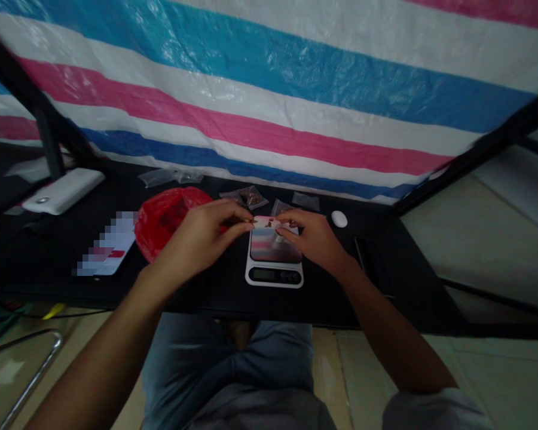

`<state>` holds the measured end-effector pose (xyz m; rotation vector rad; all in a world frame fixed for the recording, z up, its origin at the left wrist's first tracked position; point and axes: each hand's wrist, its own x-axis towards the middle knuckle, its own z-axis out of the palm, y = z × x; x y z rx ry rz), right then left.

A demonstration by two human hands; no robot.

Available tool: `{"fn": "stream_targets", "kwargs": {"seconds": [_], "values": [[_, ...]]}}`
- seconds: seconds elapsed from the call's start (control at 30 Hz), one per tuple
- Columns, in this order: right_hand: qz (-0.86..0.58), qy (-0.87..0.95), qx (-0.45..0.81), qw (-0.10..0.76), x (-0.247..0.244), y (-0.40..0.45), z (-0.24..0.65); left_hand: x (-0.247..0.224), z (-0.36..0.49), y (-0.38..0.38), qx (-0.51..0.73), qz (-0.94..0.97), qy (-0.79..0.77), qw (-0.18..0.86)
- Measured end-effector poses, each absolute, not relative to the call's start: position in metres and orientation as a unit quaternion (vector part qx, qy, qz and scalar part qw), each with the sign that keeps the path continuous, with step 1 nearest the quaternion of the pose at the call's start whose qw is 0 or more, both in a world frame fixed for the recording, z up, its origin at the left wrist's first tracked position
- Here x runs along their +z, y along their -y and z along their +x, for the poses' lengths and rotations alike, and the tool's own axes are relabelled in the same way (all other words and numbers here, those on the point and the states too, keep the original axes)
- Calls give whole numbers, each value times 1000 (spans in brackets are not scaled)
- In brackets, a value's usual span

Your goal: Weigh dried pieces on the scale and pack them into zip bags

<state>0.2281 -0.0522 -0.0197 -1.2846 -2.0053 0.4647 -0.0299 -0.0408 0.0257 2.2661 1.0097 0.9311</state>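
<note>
Through the head camera I see a small pale packet (pixel 265 223), flecked with brown, held over the digital kitchen scale (pixel 274 272); I can't tell if it touches the platform. My left hand (pixel 201 236) pinches its left end between thumb and fingers; my right hand (pixel 314 239) clamps the right end, so the hands are close together, forearms angled in. Behind the scale on the black desk (pixel 206 298), a small clear bag (pixel 244 197) holds brown pieces; a red plastic bag (pixel 165 224) lies beside my left hand.
</note>
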Motion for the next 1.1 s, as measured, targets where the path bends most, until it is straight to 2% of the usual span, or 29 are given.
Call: {"fn": "stream_targets", "kwargs": {"seconds": [0.3,0.47,0.7,0.87,1.1], "values": [[-450,749,259,412,-28,55,235,6,18,14,285,893,-304,170],[-490,730,214,426,-28,53,242,1,37,12,221,917,-304,131],[-518,732,186,402,-36,31,257,3,55,13,130,941,-308,54],[-500,778,201,323,-37,15,265,0,52,10,129,939,-306,91],[-479,821,204,233,-37,6,258,-1,50,10,191,915,-291,202]]}}
